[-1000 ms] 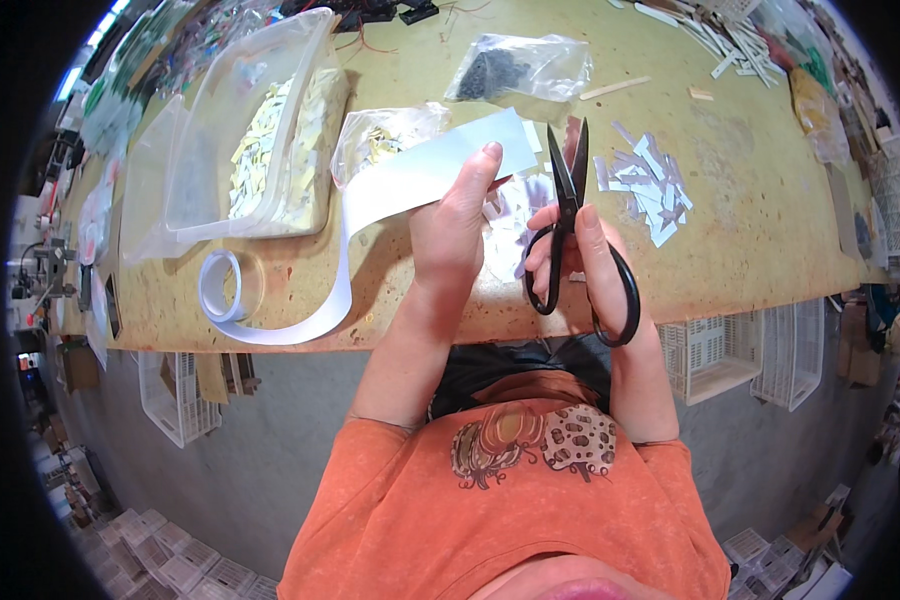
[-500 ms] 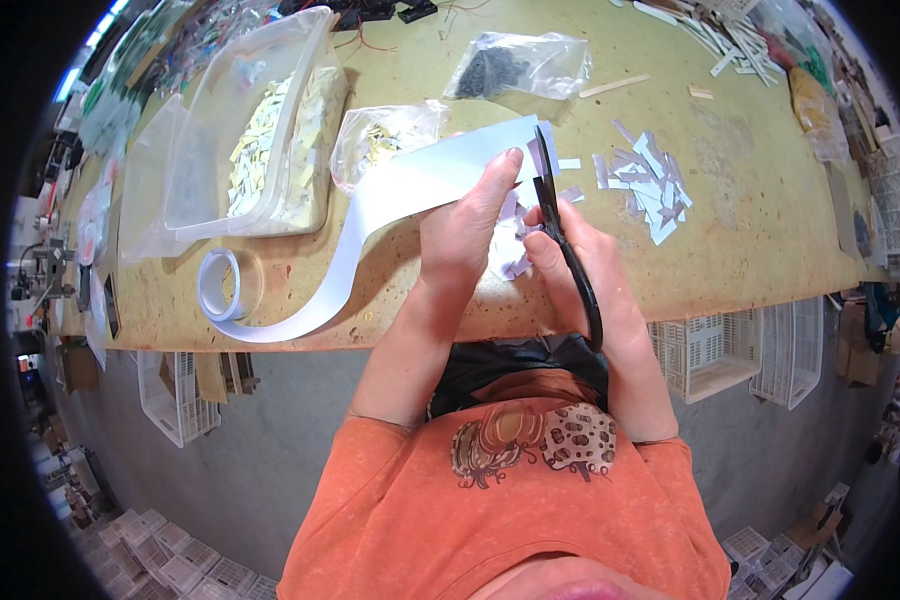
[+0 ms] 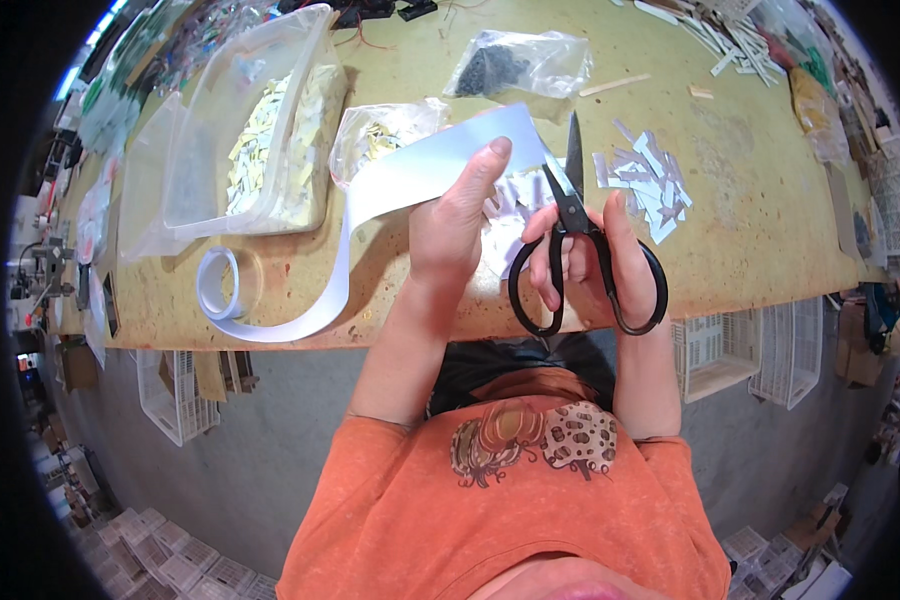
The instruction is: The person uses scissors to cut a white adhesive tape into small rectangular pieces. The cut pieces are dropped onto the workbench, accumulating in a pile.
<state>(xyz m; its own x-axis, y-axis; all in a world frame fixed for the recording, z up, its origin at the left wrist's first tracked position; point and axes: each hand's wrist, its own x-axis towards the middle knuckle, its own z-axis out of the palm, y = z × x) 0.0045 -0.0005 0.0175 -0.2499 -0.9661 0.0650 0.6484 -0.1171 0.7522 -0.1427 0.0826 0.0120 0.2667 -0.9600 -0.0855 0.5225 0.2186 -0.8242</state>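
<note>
My left hand [image 3: 448, 232] pinches the free end of a wide white strip [image 3: 400, 182], thumb on top. The strip curves down to its roll [image 3: 206, 288], which stands on the table at the left. In my right hand [image 3: 628, 262] is a pair of black-handled scissors [image 3: 570, 212], blades spread and pointing away from me. A narrow cut piece [image 3: 562, 174] shows between the blades, just off the strip's end. Loose white pieces [image 3: 510, 212] lie on the table beneath my hands. A second pile of cut strips [image 3: 654, 186] lies to the right.
A clear plastic bin [image 3: 322, 190] of pale yellow pieces stands at the left. Beside it is a clear bag [image 3: 347, 137] of similar pieces. Farther back lies a bag [image 3: 567, 65] of dark bits. Thin white sticks [image 3: 727, 45] are heaped far right. Plastic crates [image 3: 715, 362] sit below the table edge.
The scissors have opened and turned so both handle loops show; they have moved slightly right, away from the strip. A narrow piece has come off the strip's end. My left hand shifted slightly left.
</note>
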